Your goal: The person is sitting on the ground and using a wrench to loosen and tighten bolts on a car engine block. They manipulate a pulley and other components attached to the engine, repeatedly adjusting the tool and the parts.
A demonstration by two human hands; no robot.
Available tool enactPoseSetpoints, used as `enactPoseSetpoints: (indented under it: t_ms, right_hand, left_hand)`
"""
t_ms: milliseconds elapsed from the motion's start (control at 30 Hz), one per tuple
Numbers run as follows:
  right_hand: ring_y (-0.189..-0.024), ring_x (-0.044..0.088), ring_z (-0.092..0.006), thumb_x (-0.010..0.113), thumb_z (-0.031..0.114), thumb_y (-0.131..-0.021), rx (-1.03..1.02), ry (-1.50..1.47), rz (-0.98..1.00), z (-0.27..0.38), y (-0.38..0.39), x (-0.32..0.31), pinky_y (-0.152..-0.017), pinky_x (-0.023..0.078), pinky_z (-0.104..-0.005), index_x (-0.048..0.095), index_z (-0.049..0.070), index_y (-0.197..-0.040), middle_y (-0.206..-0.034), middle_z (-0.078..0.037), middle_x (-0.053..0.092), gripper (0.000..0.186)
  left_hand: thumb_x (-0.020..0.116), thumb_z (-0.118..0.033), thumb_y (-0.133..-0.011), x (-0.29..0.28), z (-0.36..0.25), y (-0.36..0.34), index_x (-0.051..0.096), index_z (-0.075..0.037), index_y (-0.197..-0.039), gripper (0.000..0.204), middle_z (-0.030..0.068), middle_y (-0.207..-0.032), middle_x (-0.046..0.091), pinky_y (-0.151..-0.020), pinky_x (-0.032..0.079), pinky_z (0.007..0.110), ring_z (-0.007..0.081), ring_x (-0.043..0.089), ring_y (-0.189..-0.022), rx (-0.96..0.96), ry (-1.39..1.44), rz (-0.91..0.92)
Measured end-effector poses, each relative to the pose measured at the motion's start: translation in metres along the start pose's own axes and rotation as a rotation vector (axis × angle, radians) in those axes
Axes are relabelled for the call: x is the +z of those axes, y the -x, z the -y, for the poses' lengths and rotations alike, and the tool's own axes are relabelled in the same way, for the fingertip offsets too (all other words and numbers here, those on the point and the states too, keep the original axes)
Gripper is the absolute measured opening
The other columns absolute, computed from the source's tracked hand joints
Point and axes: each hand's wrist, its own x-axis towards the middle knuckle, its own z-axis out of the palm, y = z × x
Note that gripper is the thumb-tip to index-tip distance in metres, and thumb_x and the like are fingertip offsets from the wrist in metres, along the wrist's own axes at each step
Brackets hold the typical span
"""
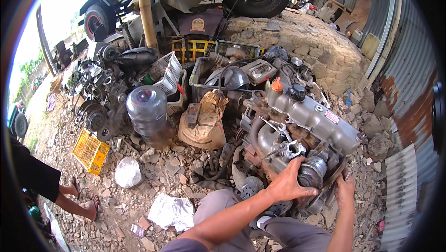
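An engine (278, 136) with a long grey valve cover (320, 117) stands on the rubble at my knees. My left hand (293, 180) is wrapped around a round, ribbed metal part (313, 170) at the engine's near end, thumb along its lower side. My right hand (344, 190) is closed at the right of that part, by the engine's near right edge; whatever its fingers grip is largely hidden. Just beyond my left hand sits a light metal fitting with a round opening (293, 149). An orange cap (277, 85) and a black cap (296, 93) top the cover.
Left of the engine are a stuffed sack (204, 124), a large water jug (147, 113) and a yellow crate (91, 151). Greasy engine parts (95, 94) pile up behind. A person's leg (76, 203) shows at far left. Corrugated sheets (402, 191) line the right.
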Motion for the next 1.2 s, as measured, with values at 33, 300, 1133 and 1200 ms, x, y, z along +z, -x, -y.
enactPoseSetpoints:
  t_ms: [33,300,1133,1200]
  right_hand:
    - [-0.045,0.04,-0.0029,0.06,0.023,-0.1,0.004,0.012,-0.001,0.001,0.003,0.0,-0.039,0.027,-0.0217,0.058,0.005,-0.133,-0.08,0.003,0.061,0.038]
    - [-0.043,0.039,-0.0037,0.059,0.027,-0.098,0.074,0.13,-0.153,0.022,0.014,0.011,-0.038,0.026,-0.0238,0.061,0.004,-0.127,-0.069,0.003,0.055,0.038]
    - [-0.045,0.042,-0.0066,0.054,0.029,-0.102,0.138,0.083,-0.182,0.062,0.04,0.026,-0.039,0.029,-0.0237,0.061,0.008,-0.129,-0.063,0.005,0.045,0.036]
    - [-0.049,0.044,-0.0065,0.052,0.03,-0.103,0.13,0.14,-0.169,0.063,0.044,0.026,-0.043,0.034,-0.0244,0.061,0.007,-0.133,-0.066,0.005,0.047,0.039]
  left_hand:
    - [0.086,-0.05,-0.07,0.001,0.002,-0.001,0.03,0.0,-0.143,0.105,0.0288,-0.134,0.049,-0.104,0.045,0.046,0.0418,0.053,-0.125,0.006,0.03,-0.014]
    - [0.084,-0.048,-0.07,-0.004,-0.014,-0.001,0.025,0.006,-0.146,0.11,0.0351,-0.124,0.057,-0.101,0.048,0.042,0.0428,0.061,-0.117,-0.249,0.137,0.075]
    - [0.088,-0.033,-0.065,0.021,-0.007,0.014,0.031,0.004,-0.14,0.101,0.0279,-0.123,0.058,-0.095,0.05,0.042,0.034,0.062,-0.112,-0.177,0.146,-0.105]
    - [0.088,-0.033,-0.065,0.022,-0.007,0.013,0.031,0.004,-0.141,0.102,0.0281,-0.123,0.058,-0.095,0.05,0.042,0.0345,0.063,-0.111,-0.19,0.145,-0.108]
